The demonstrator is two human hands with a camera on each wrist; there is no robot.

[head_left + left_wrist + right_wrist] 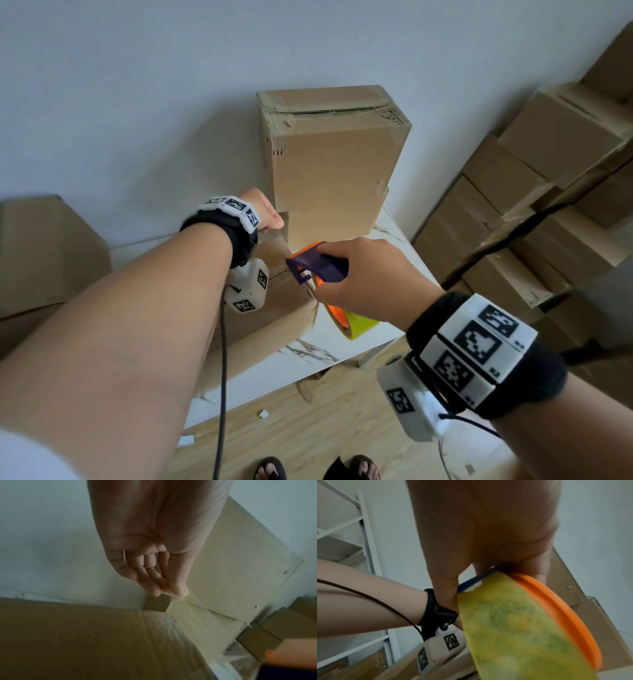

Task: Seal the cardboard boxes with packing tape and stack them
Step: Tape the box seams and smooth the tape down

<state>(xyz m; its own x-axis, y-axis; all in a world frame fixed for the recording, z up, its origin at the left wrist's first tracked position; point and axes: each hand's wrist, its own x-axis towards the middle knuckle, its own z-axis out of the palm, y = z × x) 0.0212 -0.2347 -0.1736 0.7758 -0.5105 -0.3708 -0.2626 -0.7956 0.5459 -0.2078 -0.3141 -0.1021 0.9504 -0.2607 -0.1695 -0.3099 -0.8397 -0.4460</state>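
Left hand (269,214) pinches tape (193,609); right hand (363,277) grips dispenser (317,265)

Both forearms are bare. Each wrist wears a black padded band (486,356) carrying white blocks printed with black square-pattern markers (478,342) — the left band (222,222) likewise. A white camera housing (250,291) with the same markers hangs under each wrist, a dark cable (223,377) trailing from it. Dark open-toed sandals (270,469) — toes showing — cover the feet.

no readable text; only coded markers on the wrist bands (479,346).
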